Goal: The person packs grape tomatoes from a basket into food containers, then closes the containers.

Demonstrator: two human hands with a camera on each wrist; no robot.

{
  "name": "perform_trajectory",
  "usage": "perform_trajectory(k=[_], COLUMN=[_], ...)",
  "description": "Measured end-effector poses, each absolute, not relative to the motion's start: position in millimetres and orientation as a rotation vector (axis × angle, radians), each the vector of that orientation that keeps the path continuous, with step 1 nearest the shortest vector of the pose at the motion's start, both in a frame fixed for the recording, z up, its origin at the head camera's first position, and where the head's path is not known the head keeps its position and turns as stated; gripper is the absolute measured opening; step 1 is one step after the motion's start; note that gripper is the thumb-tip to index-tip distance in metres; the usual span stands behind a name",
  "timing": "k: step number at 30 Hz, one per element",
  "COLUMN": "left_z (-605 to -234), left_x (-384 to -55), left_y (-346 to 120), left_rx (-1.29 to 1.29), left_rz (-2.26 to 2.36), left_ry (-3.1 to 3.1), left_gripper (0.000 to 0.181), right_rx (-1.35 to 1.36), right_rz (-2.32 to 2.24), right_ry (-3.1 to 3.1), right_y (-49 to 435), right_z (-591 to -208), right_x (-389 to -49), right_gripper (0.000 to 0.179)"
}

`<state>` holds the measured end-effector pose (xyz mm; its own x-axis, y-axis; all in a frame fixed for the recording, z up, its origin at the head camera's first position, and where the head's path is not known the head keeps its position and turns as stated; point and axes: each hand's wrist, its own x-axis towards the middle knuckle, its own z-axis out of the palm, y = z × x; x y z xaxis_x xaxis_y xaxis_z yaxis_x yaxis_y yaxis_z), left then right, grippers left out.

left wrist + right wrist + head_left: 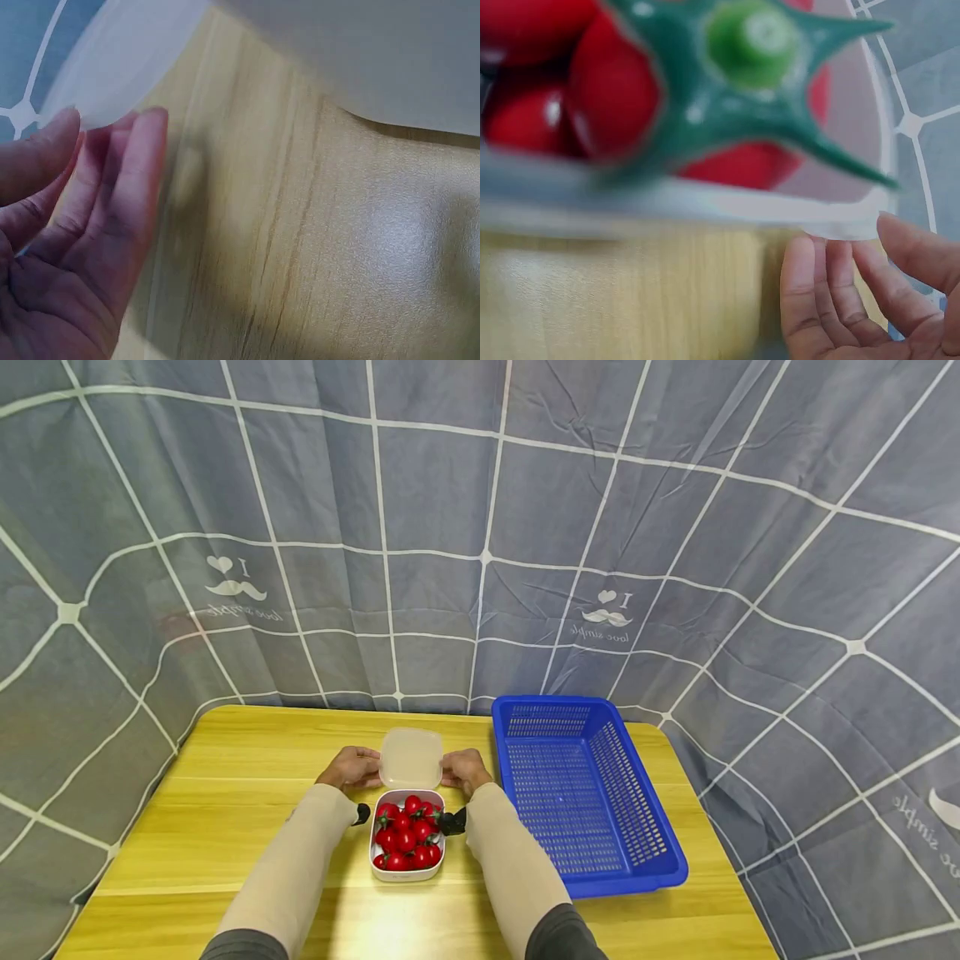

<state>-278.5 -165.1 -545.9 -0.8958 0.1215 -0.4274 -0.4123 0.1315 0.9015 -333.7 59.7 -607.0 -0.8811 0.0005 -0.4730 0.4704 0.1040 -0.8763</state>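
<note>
My left hand and right hand hold a translucent whitish lid by its two sides, just beyond a white box. Red tomatoes with green stems fill the box, which rests on the table. In the left wrist view, the thumb and fingers pinch the lid's rounded edge. Seen from the right wrist, a green-stemmed tomato looms large over the box, and the right fingertips are at a pale edge; the lid is mostly hidden there.
A blue perforated plastic basket stands on the wooden table, to the right of my right arm. Behind the table hangs a grey curtain with white grid lines. Both wrists carry small black devices near the box.
</note>
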Motion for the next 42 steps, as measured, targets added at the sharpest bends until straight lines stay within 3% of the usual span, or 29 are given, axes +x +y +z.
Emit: perform_trajectory(k=[4, 12, 14, 26, 38, 42], left_z=[-540, -531, -527, -501, -477, -473], left_x=[-278, -279, -280, -273, -249, -242], left_y=[-165, -167, -167, -173, -179, -178], left_rx=[-0.278, -0.220, -0.210, -0.007, 0.276, 0.336], left_rz=[1.829, 1.955, 1.975, 2.134, 2.023, 1.883], left_ry=[2.054, 2.068, 2.075, 2.129, 2.332, 2.492], left_gripper=[0.035, 0.045, 0.044, 0.035, 0.035, 0.027], right_rx=[0.498, 0.362, 0.381, 0.092, -0.301, -0.439], right_rz=[-1.845, -2.015, -2.008, -2.139, -2.008, -1.859], right_ry=[2.065, 2.062, 2.073, 1.980, 1.978, 2.076], right_y=[56, 58, 56, 69, 91, 99], right_z=[-574, -544, -515, -487, -461, -454], right_x=[-319, -312, -298, -305, -289, -283], right_gripper=[0.019, 0.013, 0.019, 0.029, 0.025, 0.021])
